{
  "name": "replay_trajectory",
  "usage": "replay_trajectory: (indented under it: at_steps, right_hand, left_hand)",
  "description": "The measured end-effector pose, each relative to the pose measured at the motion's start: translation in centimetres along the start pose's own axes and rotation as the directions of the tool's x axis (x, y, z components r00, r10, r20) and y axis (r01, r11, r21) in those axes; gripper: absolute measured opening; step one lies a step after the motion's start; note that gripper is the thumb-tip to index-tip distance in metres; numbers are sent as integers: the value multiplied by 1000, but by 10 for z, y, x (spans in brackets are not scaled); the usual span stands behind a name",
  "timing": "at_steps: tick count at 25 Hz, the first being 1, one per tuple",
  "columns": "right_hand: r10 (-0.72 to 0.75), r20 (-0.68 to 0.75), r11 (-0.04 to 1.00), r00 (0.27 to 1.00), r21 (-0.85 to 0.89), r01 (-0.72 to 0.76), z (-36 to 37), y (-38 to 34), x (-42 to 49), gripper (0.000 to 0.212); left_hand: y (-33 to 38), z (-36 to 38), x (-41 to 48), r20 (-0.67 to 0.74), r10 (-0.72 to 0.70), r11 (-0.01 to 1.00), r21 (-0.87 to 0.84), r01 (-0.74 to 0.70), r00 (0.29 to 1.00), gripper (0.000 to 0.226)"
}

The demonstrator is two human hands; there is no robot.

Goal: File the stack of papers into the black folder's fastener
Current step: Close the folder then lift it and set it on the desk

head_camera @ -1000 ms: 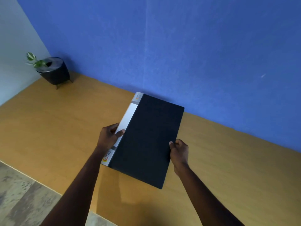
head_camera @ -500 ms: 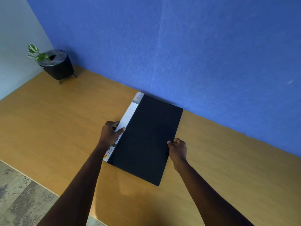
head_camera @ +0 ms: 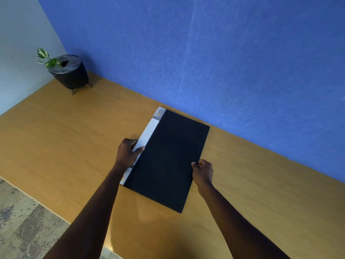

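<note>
Head view: the left hand (head_camera: pixel 128 153) grips the black folder (head_camera: pixel 168 159) at its white-labelled spine, thumb on top and fingers curled round the edge, while the right hand (head_camera: pixel 203 172) pinches the opposite long edge — so the folder lies closed between the two hands, flat on the wooden table (head_camera: pixel 74 139), its far corner close to the blue wall (head_camera: pixel 205 53). A potted plant (head_camera: pixel 67 71) stands well apart at the table's far left corner.

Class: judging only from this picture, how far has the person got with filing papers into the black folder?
Done: nothing visible. In hand: the closed black folder lies on the wooden desk, left hand gripping its white spine, right hand pinching the opposite edge. Left: opening it and fastening the papers, which are not in view.
</note>
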State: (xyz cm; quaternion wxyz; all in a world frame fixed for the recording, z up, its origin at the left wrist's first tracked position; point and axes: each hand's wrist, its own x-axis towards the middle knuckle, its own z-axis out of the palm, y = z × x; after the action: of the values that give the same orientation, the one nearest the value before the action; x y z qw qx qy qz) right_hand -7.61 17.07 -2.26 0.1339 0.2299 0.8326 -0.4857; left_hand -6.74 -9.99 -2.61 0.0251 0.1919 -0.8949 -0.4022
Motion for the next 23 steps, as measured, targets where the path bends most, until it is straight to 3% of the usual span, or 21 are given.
replay_trajectory:
  at_steps: [4,12,15,18,23]
  right_hand:
    - [-6,1,1000,1000,-19,6,-1,-3,4,9]
    - [22,29,999,999,-49,-21,-4,-9,8,25]
    - [27,46,981,999,-195,-18,-7,-18,9,30]
    - [18,73,936,997,-352,9,-15,-29,8,20]
    - [3,191,901,982,-426,81,-32,-27,4,6]
  left_hand:
    - [0,3,7,1,5,1000,18,-5,1000,47]
    - [-2,6,14,-15,-4,1000,10,5,1000,46]
    - [-1,6,15,-13,-25,1000,8,25,1000,48]
    - [0,7,12,-31,-40,999,3,40,999,50]
    - [2,10,10,-38,-44,999,26,45,998,52]
